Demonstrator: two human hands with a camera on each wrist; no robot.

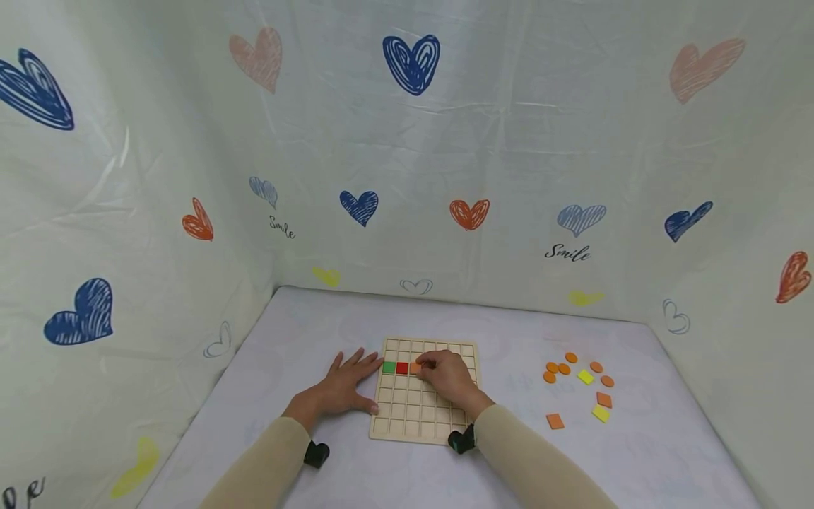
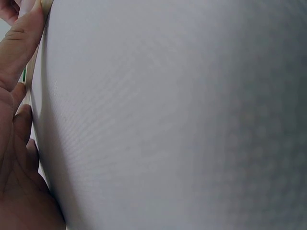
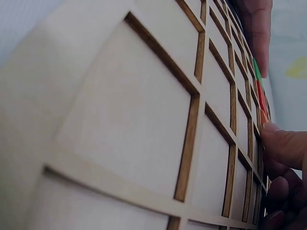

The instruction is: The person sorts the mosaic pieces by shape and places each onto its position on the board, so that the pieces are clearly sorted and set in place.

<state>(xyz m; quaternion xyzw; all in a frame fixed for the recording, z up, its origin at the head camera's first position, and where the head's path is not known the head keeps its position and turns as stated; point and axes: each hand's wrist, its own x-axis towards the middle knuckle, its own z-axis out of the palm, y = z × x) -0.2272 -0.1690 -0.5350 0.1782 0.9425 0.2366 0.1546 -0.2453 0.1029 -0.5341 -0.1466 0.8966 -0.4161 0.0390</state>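
Note:
A wooden grid board (image 1: 415, 412) lies on the table. In one of its rows, a green square tile (image 1: 388, 367), a red square tile (image 1: 402, 368) and an orange square tile (image 1: 415, 368) sit side by side from the left edge. My right hand (image 1: 448, 375) reaches over the board and pinches the orange tile between thumb and forefinger. Its thumb (image 3: 283, 143) is on that tile in the right wrist view, the other fingers curled below. Spread flat on the table, my left hand (image 1: 343, 387) touches the board's left edge with thumb and fingertips.
Right of the board lie several loose orange discs (image 1: 571, 358), yellow square tiles (image 1: 586, 377) and orange square tiles (image 1: 555, 421). A curtain with printed hearts (image 1: 411, 63) encloses the table's back and sides.

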